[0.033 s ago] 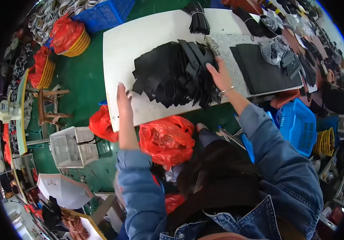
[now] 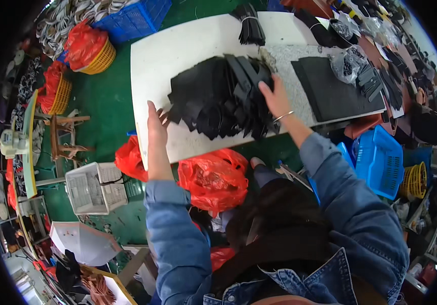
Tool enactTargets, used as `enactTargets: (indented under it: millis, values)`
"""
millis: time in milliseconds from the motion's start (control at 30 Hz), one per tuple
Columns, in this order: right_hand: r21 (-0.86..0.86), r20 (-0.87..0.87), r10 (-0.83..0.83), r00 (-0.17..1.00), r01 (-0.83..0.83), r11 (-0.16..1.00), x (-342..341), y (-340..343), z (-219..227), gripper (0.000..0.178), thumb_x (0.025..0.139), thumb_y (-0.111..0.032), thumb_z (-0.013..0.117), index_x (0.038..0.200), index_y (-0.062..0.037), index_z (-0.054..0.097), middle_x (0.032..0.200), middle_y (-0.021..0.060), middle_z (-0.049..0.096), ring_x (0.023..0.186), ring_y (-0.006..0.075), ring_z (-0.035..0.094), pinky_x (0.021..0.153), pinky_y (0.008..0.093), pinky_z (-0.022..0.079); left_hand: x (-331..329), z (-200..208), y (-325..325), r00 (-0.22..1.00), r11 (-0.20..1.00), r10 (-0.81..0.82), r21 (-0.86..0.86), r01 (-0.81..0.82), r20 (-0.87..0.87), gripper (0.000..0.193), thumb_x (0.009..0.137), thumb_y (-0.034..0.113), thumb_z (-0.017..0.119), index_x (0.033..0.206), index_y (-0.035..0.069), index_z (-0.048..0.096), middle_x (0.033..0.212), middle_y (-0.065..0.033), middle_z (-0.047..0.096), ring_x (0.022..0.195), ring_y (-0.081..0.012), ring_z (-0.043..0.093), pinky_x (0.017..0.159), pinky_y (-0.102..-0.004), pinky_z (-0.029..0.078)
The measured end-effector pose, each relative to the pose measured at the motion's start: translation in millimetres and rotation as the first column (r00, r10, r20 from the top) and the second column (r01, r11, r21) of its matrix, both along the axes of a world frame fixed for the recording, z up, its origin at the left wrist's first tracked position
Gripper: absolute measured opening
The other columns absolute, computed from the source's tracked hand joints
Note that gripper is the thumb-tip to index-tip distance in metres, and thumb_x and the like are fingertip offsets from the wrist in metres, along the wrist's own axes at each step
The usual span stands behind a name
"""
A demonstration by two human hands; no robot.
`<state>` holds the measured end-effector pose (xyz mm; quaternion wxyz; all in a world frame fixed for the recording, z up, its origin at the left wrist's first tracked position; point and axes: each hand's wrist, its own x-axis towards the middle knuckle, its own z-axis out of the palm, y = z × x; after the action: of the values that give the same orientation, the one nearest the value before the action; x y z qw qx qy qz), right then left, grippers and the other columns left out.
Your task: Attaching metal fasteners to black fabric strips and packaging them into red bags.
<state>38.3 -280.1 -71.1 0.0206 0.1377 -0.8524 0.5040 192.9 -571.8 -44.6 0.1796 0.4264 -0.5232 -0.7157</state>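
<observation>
A heap of black, flat, leather-like pieces and strips [image 2: 211,99] lies on the white tabletop [image 2: 150,66]. The strips are piled loosely at its right side. My right hand [image 2: 278,101], with a bracelet at the wrist, rests against that right side, thumb apart from the fingers, some of which are hidden. Beside the heap's left edge, my left hand [image 2: 156,124] is held open with fingers spread. Its fingertips come close to the pieces; whether they touch I cannot tell.
Behind the heap lies a tied black bundle [image 2: 251,28]. Black sheets [image 2: 330,91] and a clear bag of small dark parts [image 2: 349,63] are to the right. Red plastic bags [image 2: 213,178] sit below the table's front edge, a blue basket [image 2: 380,160] at right and a white crate [image 2: 94,188] at left.
Both hands have shifted very slightly, the left one a little leftward. The strips at the heap's upper right sit slightly lower in view.
</observation>
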Motion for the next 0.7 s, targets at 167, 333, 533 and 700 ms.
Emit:
enactTargets:
  millis: [167, 333, 533, 700]
  values:
    - [0.086, 0.017, 0.110, 0.994, -0.111, 0.990, -32, 13, 27, 0.085, 0.075, -0.061, 0.052, 0.138, -0.0097, 0.025, 0.138, 0.0274, 0.022, 0.128, 0.0416, 0.023, 0.105, 0.0453, 0.019, -97, 31, 55, 0.935, 0.936, -0.346, 0.095, 0.338, 0.077, 0.090, 0.073, 0.063, 0.057, 0.129, -0.005, 0.037, 0.117, -0.0192, 0.051, 0.097, -0.0250, 0.052, 0.083, -0.0338, 0.041]
    - [0.001, 0.126, 0.099, 0.987, -0.100, 0.995, -51, 13, 43, 0.093, 0.067, -0.058, 0.062, 0.137, -0.0083, 0.025, 0.139, 0.0272, 0.020, 0.128, 0.0413, 0.023, 0.105, 0.0430, 0.022, -115, 41, 80, 0.800, 0.815, -0.579, 0.097, 0.571, 0.157, 0.073, 0.072, 0.042, 0.069, 0.122, -0.005, 0.045, 0.109, -0.0165, 0.057, 0.092, -0.0225, 0.058, 0.080, -0.0299, 0.047]
    - [-0.421, 0.321, 0.431, 0.843, -0.281, 0.862, -69, 21, 53, 0.077, 0.075, -0.041, 0.063, 0.134, -0.0025, 0.032, 0.135, 0.0172, 0.034, 0.125, 0.0248, 0.033, 0.104, 0.0314, 0.024, -113, 50, 129, 0.838, 0.799, -0.462, 0.274, 0.535, -0.289, 0.080, 0.070, 0.030, 0.074, 0.128, -0.005, 0.033, 0.115, -0.0141, 0.053, 0.101, -0.0217, 0.055, 0.087, -0.0313, 0.045]
    - [-0.473, 0.544, 0.478, 0.690, -0.219, 0.853, -64, 43, 40, 0.060, 0.082, -0.025, 0.056, 0.133, -0.0005, 0.034, 0.122, 0.0118, 0.047, 0.107, 0.0185, 0.049, 0.092, 0.0279, 0.038, -91, 20, 150, 0.770, 0.798, -0.442, 0.190, 0.572, -0.460, 0.082, 0.070, 0.026, 0.073, 0.132, -0.001, 0.026, 0.121, -0.0146, 0.047, 0.108, -0.0234, 0.049, 0.091, -0.0332, 0.042]
